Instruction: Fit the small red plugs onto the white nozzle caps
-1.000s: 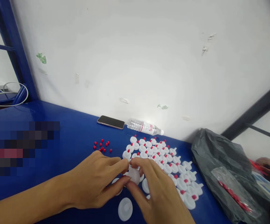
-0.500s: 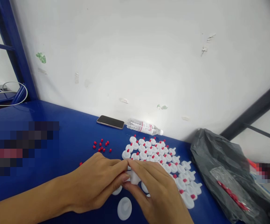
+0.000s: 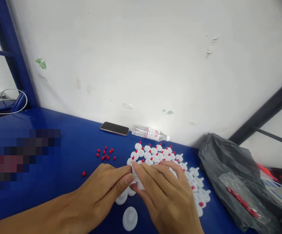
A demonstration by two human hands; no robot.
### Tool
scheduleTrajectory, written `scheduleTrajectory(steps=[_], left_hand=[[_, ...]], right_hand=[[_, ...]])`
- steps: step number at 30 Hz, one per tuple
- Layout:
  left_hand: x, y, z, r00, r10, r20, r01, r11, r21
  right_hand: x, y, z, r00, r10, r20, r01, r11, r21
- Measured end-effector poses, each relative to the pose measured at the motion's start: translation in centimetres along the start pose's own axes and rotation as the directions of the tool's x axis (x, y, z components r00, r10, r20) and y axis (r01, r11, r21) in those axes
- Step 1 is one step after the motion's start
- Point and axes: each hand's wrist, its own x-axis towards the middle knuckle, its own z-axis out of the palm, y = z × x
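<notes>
My left hand (image 3: pixel 106 190) and my right hand (image 3: pixel 164 191) meet at the fingertips, both closed around a white plastic piece (image 3: pixel 140 184) that is mostly hidden between them. Behind and to the right, several white round pieces with spouts (image 3: pixel 154 158) lie in a cluster, many with red caps on. A single white piece (image 3: pixel 130 218) rests below my hands, and another (image 3: pixel 121 197) lies partly under my left hand. Loose red caps (image 3: pixel 105 156) are scattered beyond my left hand, with one red cap (image 3: pixel 84 174) apart from them.
A phone (image 3: pixel 114 128) and a clear bottle (image 3: pixel 149 132) lie along the wall on the blue table (image 3: pixel 70 136). At the right is a dark plastic bag (image 3: pixel 214 162), with a clear bag of red caps (image 3: pixel 243 201) on it.
My right hand has turned and its fingers now spread further over the cluster. My left thumb has moved up towards the fingertips. The view has shifted slightly.
</notes>
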Motion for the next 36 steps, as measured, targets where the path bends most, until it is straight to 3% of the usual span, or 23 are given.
scheduleTrajectory(steps=[3,6,10,13,15,16,18,21,29,33,36], left_hand=[[0.1,1.2,0.2,0.985,-0.163,0.051,0.171,0.951,-0.256],[0.4,1.2,0.5,0.959,-0.245,0.140,0.282,0.833,-0.476],[1.3,-0.5,-0.6,0.936,-0.337,0.100,0.313,0.672,-0.671],[2.5,-2.4,-3.4,0.920,-0.361,-0.153,0.231,0.815,-0.531],[3.2,-3.6,-5.5,0.912,-0.298,-0.282,0.243,0.946,-0.216],[3.5,-4.2,-6.3,0.913,-0.278,-0.297,0.294,0.956,0.011],[3.7,-5.2,-7.3,0.911,-0.281,-0.302,0.384,0.846,0.371],[3.6,-6.6,-7.5,0.918,-0.293,-0.267,0.396,0.683,0.613],[3.1,-8.8,-7.3,0.915,-0.371,-0.157,0.376,0.646,0.664],[2.9,-8.7,-7.2,0.914,-0.385,-0.128,0.367,0.650,0.666],[2.9,-8.7,-7.0,0.915,-0.386,-0.121,0.363,0.653,0.665]], right_hand=[[0.1,-0.2,-0.1,0.999,0.003,-0.032,-0.005,0.998,-0.069],[-0.2,-0.2,-0.4,0.999,0.008,-0.046,-0.013,0.994,-0.109],[-0.8,1.1,-2.0,0.989,0.050,-0.139,-0.081,0.970,-0.227],[-0.9,2.2,-3.4,0.899,0.211,-0.384,-0.352,0.869,-0.347],[-0.6,2.3,-3.9,0.843,0.289,-0.454,-0.449,0.842,-0.299],[-0.4,2.1,-3.9,0.851,0.301,-0.431,-0.437,0.860,-0.263],[-0.1,1.6,-3.7,0.894,0.300,-0.334,-0.374,0.909,-0.186],[-0.1,1.2,-3.2,0.933,0.293,-0.209,-0.316,0.945,-0.086],[-1.8,2.7,-1.8,0.952,0.278,0.127,-0.288,0.955,0.068],[-2.0,2.5,-1.4,0.926,0.270,0.265,-0.322,0.931,0.175],[-2.3,2.0,-1.3,0.862,0.279,0.423,-0.396,0.892,0.220]])
